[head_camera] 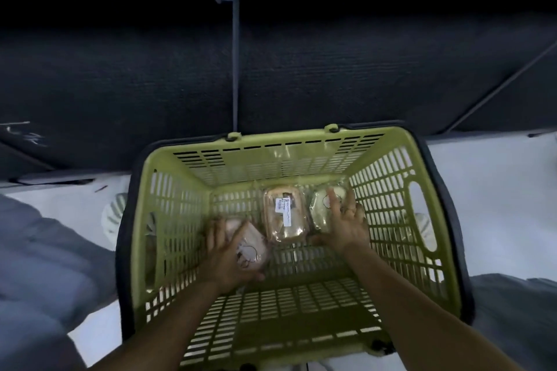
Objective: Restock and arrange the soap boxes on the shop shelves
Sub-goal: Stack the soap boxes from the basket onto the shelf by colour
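A green slatted basket (180, 220) stands on the pale floor with both my hands inside it. My left hand (224, 256) grips a pinkish clear-wrapped soap box (251, 245) near the basket's bottom left; another pale box shows just beyond its fingers. A tan soap box (284, 212) with a white label lies in the middle. To its right lies a whitish soap box (321, 211). My right hand (345, 224) reaches over it with fingers spread, touching its right side. The picture is blurred by motion.
A dark shelf base (271, 69) with a grey upright post (235, 69) runs across the view behind the basket. My grey trouser legs (36, 265) flank the basket on both sides. White shoes (113, 215) show beside it on the floor.
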